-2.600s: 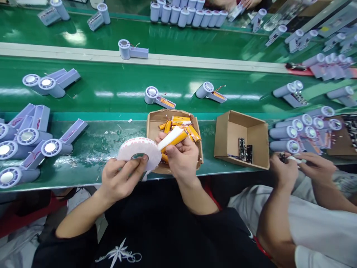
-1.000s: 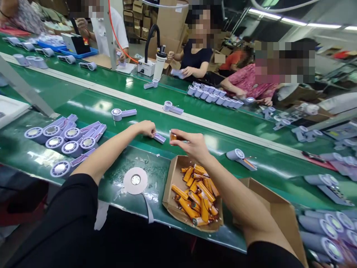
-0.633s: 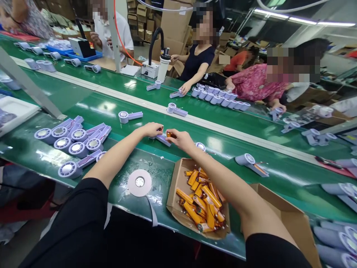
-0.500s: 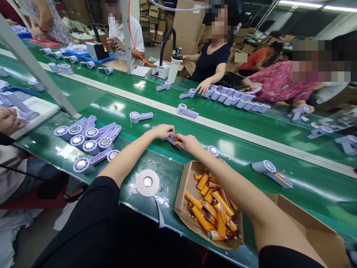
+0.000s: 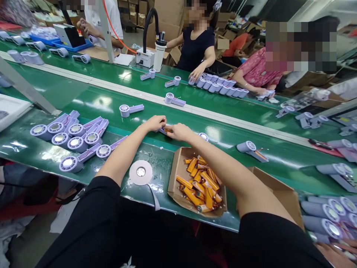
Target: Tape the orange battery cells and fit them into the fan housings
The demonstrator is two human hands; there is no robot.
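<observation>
Both of my hands meet over the green belt, working on one lavender fan handle that they mostly cover. My left hand pinches its near end with closed fingers. My right hand presses its fingertips onto an orange battery lying in that handle. Below my right forearm, a cardboard box holds several orange-wrapped batteries. A roll of pale tape lies flat beside the box, its loose end over the table edge. Several lavender fans with open handles lie left of my left forearm.
On the belt lie single fans, one beyond my hands and one to the right. A second carton stands right of my right arm. A metal post slants at left. Co-workers handle fans across the belt; another person's hand shows lower right.
The view has swung to the right, bringing more fans into sight at the right edge. My hands stay together on the fan handle and battery. A co-worker's hand opposite has moved onto the grouped fans.
</observation>
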